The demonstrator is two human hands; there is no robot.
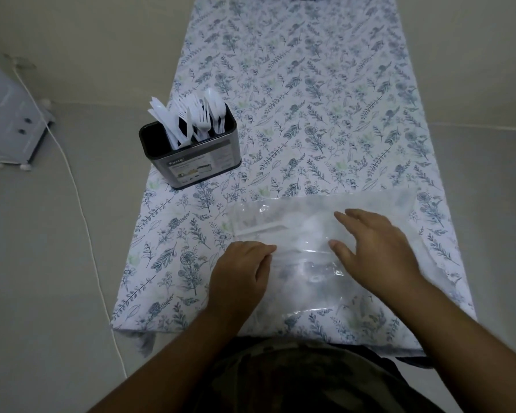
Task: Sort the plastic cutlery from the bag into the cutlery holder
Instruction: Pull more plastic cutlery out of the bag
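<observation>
The bag [310, 234], clear plastic, lies flat on the near end of the table [325, 99], which is covered by a cloth with a blue leaf print. Faint white shapes show through the bag near its middle; whether they are cutlery pieces is hard to tell through the glare.

The left hand [239, 272] sits at the bag's left edge. Its fingers are curled inward, with the fingertips [268, 251] at the plastic. It looks like a pinch on the bag's edge, though the exact hold is hidden by the knuckles.

The right hand [373, 248] lies palm down on top of the bag. Its fingers are straight and slightly spread, pointing left, and its thumb is stretched out toward the left hand. It holds nothing; it presses or rests flat on the plastic.

The holder [191, 156], a dark oval tin with a label on its front, stands upright on the table's left side, well apart from the bag and farther from the person. White cutlery [191, 117] stands in it: knives at the left, forks in the middle, spoons at the right
</observation>
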